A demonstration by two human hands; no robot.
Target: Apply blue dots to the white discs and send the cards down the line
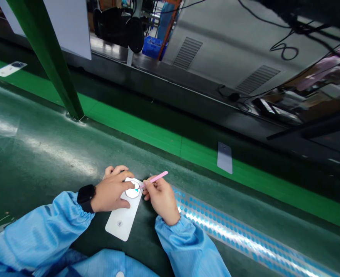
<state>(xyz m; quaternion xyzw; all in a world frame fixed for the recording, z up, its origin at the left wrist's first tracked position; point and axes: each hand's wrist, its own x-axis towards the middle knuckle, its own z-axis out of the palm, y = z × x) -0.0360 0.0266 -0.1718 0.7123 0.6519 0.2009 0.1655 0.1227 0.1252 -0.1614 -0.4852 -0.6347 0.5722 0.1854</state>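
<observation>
A white phone back panel [125, 219] lies on the dark green bench, with a small round logo near its lower end and an octagonal ring round its camera area. My left hand [112, 192] rests over the panel's upper left side, fingers apart, the index fingertip at the ring and the thumb on the panel. From the right, my right hand [162, 198] pinches a slim pink stick-like tool [160, 176]. Its lower end points into the ring, where a small blue spot shows; the exact tip is hard to make out.
A clear sheet with rows of blue dots [216, 219] stretches right along the bench. Beyond the bench edge, a green conveyor belt [135, 125] carries a grey panel [225, 157] and a white panel [8, 69]. A green post [51, 61] rises at left.
</observation>
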